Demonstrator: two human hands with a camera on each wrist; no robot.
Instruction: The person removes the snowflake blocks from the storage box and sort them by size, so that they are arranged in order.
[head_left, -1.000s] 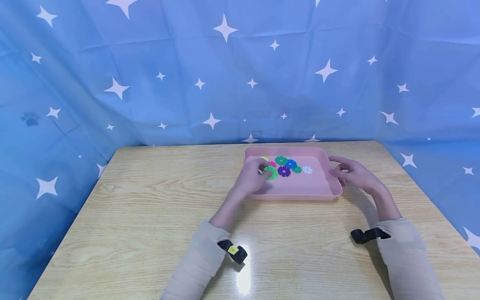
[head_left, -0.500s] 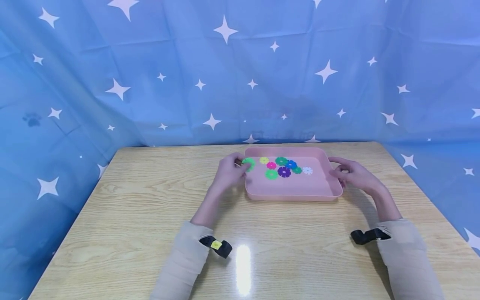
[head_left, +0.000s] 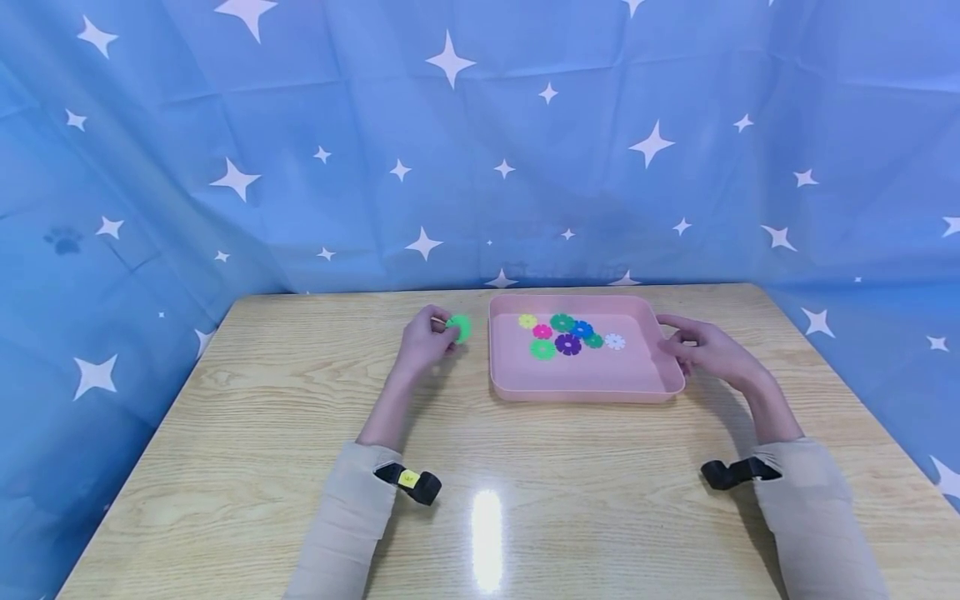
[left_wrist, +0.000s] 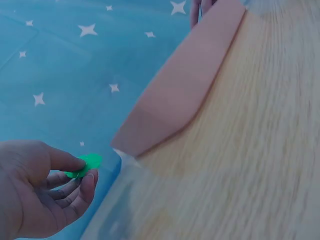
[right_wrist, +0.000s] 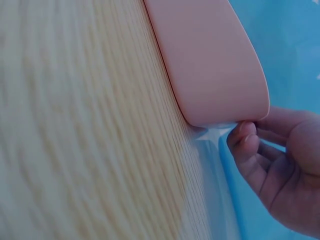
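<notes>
My left hand [head_left: 424,337] pinches a bright green notched plastic disc [head_left: 460,327] between thumb and fingers, above the table left of the tray. In the left wrist view the same green disc [left_wrist: 90,164] shows nearly edge-on at the fingertips. A shallow pink tray [head_left: 592,385] holds several flower-shaped snowflake discs: yellow, pink, green, purple [head_left: 567,344], blue and white [head_left: 615,342]. At the tray's right side, my right hand [head_left: 708,350] grips the wall. The right wrist view shows its bent fingers [right_wrist: 245,140] at the tray's corner; part of the grip is hidden.
The tray stands near the back edge of a light wood-grain table [head_left: 262,433]. A blue curtain [head_left: 360,150] with white stars hangs behind and beside it. Each wrist carries a black camera mount [head_left: 408,482].
My left hand has lifted the bright green disc from the tray's left part and carried it left, past the rim. My right hand and the tray stay in place.
</notes>
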